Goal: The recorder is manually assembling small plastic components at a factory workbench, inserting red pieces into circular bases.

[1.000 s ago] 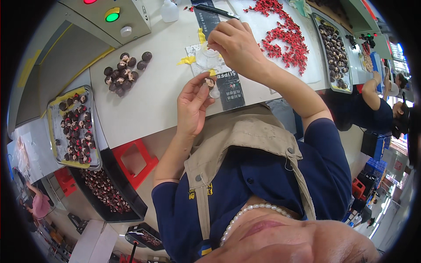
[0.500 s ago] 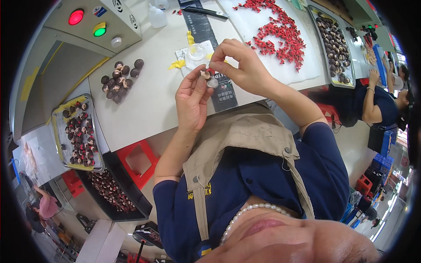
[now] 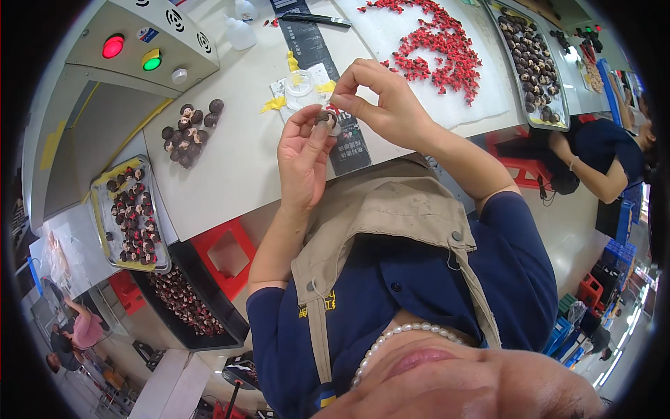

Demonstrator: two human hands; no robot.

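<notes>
My left hand [image 3: 304, 157] pinches a small doll head [image 3: 325, 120], dark brown with a beige face part, between thumb and fingertips above the table's front part. Close beside it, my right hand [image 3: 377, 101] is closed in a pinch, thumb against forefinger. Whatever lies in that pinch is too small to make out. Just beyond the hands stands a clear round plastic cup [image 3: 299, 85] on a white pad with yellow tape. Loose doll heads [image 3: 187, 140] of the same kind lie in a cluster to the left.
Many small red pieces [image 3: 440, 59] cover a white sheet. Trays of doll heads stand at right [image 3: 530, 70] and lower left [image 3: 132, 216]. A machine with lit buttons [image 3: 132, 56] borders the left; a white bottle [image 3: 240, 33] and black pen [image 3: 315, 19] lie behind. A co-worker [image 3: 607, 153] sits at right.
The doll head has turned in my left fingers and shows more of its dark side. My right pinch has shifted slightly. The whole view has moved a little.
</notes>
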